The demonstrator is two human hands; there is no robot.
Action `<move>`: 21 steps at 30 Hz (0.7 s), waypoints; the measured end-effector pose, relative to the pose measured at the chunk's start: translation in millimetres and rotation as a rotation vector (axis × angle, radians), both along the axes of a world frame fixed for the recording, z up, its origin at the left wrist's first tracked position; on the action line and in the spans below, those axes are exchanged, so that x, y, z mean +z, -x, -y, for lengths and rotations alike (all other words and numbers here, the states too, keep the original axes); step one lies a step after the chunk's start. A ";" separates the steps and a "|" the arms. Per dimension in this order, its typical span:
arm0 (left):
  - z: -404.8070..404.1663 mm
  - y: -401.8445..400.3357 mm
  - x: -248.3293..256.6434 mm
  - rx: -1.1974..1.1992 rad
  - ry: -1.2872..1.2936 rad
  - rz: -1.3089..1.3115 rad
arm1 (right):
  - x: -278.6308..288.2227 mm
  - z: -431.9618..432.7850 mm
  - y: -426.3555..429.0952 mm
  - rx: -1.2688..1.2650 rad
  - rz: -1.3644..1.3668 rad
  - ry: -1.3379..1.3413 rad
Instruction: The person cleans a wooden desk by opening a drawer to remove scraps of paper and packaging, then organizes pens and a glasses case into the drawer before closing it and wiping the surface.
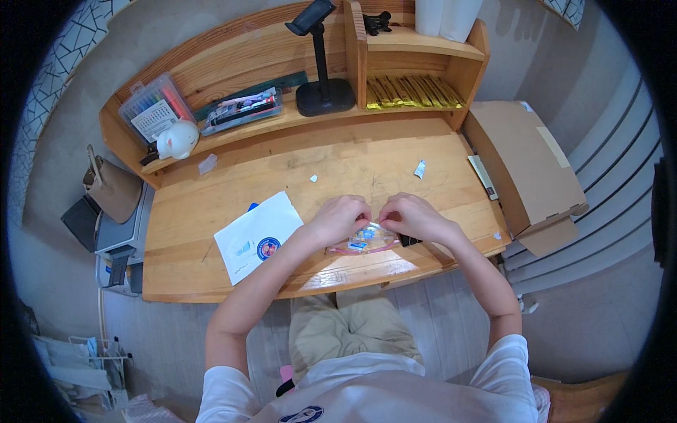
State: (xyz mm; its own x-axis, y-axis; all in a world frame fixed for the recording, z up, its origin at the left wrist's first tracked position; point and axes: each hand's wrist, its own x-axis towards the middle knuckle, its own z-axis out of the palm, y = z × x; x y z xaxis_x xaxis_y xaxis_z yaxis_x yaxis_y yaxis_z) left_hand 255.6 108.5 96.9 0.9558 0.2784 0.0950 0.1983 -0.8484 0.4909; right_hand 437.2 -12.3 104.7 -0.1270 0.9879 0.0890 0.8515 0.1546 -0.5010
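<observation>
My left hand [344, 215] and my right hand [413, 215] meet near the desk's front edge, thumbs pinched against fingers. A pale strip [374, 226] spans the small gap between both sets of fingertips. Whether it belongs to the bag below or is a separate piece, I cannot tell. Just below my fingers lies a clear plastic zip bag [375, 244] with a pink edge towards me. Small blue, white and yellow packets [358, 245] show through it. A small black object [409, 241] sits by the bag's right end, partly under my right hand.
Left of my forearm lies a white printed sheet [254, 232] over something blue. Wrapper scraps [419, 169] dot the wooden desk [254, 169]. Behind are a black stand [320, 69], a pen case [243, 112] and gold sachets [412, 92]. A cardboard box [523, 164] stands right.
</observation>
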 end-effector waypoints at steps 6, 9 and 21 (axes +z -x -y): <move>-6.9 10.7 5.7 0.066 0.020 0.028 | 6.0 -1.8 5.3 -0.031 -0.048 0.025; -9.7 18.4 11.7 0.103 -0.006 0.088 | 4.5 -8.6 8.6 -0.040 -0.070 0.014; -42.5 69.6 24.7 0.253 0.115 0.301 | 30.0 -62.8 46.2 0.010 -0.111 -0.117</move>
